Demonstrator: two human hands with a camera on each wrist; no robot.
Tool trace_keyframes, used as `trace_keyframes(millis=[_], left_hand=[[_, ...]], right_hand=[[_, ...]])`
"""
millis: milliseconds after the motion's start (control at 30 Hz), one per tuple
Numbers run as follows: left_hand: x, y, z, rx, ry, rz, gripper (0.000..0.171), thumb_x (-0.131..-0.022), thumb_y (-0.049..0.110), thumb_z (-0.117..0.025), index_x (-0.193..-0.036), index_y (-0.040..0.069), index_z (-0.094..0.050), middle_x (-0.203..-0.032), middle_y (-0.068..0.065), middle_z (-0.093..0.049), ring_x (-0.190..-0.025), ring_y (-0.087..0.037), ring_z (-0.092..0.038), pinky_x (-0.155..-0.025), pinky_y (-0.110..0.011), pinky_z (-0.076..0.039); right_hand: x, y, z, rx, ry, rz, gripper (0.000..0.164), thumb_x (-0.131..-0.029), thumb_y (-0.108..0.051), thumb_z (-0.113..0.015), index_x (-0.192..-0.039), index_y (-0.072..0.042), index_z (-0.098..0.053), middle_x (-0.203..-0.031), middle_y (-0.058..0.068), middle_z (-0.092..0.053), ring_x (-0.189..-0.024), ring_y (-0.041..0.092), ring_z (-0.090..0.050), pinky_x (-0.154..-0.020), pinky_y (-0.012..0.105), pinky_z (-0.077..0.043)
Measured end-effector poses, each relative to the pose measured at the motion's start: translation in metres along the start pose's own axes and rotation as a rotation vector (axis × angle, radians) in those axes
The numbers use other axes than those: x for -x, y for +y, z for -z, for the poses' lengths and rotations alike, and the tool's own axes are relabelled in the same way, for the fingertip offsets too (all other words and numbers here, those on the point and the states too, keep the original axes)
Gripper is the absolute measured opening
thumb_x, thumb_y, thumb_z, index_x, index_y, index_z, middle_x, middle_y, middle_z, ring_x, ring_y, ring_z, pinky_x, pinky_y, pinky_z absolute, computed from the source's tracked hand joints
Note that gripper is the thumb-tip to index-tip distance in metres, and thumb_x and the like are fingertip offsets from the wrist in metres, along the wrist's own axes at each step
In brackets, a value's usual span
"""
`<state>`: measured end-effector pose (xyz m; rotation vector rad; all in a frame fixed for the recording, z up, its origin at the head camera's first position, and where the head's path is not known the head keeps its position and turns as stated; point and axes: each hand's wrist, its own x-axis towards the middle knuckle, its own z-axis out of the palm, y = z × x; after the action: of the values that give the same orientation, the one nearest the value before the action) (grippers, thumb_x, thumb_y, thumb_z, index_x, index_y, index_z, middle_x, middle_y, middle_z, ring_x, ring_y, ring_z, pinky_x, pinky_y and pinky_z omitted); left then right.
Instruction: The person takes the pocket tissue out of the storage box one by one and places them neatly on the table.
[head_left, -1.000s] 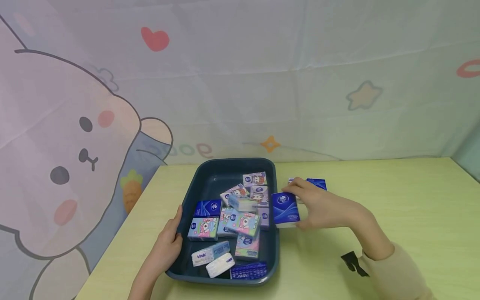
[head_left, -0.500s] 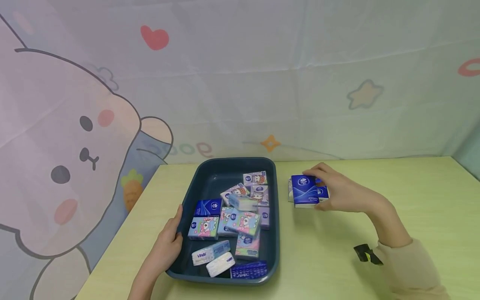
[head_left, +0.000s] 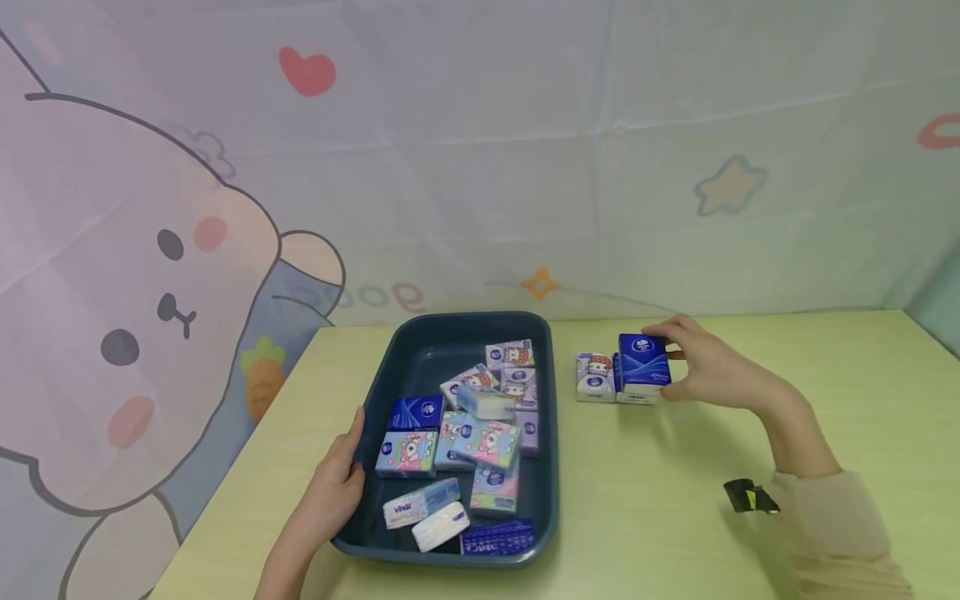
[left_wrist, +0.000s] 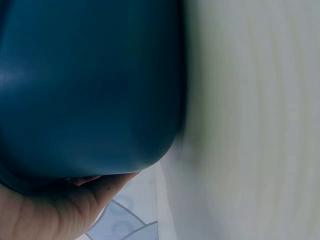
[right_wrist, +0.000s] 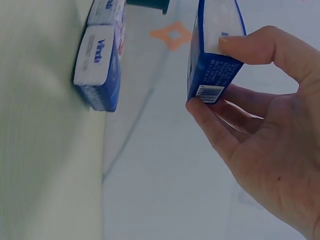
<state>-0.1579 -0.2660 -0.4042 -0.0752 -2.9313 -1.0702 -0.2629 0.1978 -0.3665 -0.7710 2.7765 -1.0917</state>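
We see a cartoon-printed backdrop (head_left: pixel 480 167) rising at twelve o'clock, then the pale green table (head_left: pixel 825 392) and on it a dark blue-green tub (head_left: pixel 427 358), from whose middle we read our clock. Between three and four o'clock we see a cream sleeve (head_left: pixel 832 517). The left hand (head_left: pixel 330 492) lies against the tub's side at eight; we cannot tell whether it grips. Between two and three, the right hand (head_left: pixel 716 367) pinches a blue tissue pack (head_left: pixel 644 363) between thumb and fingers, raised above a row of packs (head_left: pixel 596 379) on the table. Inside the tub we find more packs, some overlapping: two white-ended packs (head_left: pixel 431 514) at seven, a dark blue pack (head_left: pixel 497 538) at five.
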Motion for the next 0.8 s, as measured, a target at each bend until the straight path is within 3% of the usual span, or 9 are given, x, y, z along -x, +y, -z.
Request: trace_keyframes(millis=[400, 800], left_hand=[[0.0, 0.0, 0.001, 0.0, -0.008, 0.013, 0.068, -0.094, -0.007, -0.036, -0.155, 0.005, -0.008, -0.145, -0.03, -0.036, -0.137, -0.044, -0.034, -0.112, -0.06, -0.026], [0.0, 0.001, 0.001, -0.004, -0.009, 0.008, 0.068, -0.094, -0.007, -0.037, -0.155, 0.005, -0.009, -0.146, -0.029, -0.035, -0.138, -0.044, -0.033, -0.112, -0.06, -0.026]], right_hand=[[-0.002, 0.031, 0.001, -0.046, 0.014, -0.062, 0.079, -0.074, 0.0, -0.07, -0.143, 0.007, -0.032, -0.14, 0.025, -0.032, -0.131, 0.049, -0.037, -0.102, 0.059, -0.04], [0.0, 0.047, 0.0, -0.042, 0.026, -0.101, 0.078, -0.075, 0.004, -0.066, -0.143, 0.012, -0.028, -0.139, 0.03, -0.03, -0.131, 0.054, -0.032, -0.104, 0.06, -0.036]])
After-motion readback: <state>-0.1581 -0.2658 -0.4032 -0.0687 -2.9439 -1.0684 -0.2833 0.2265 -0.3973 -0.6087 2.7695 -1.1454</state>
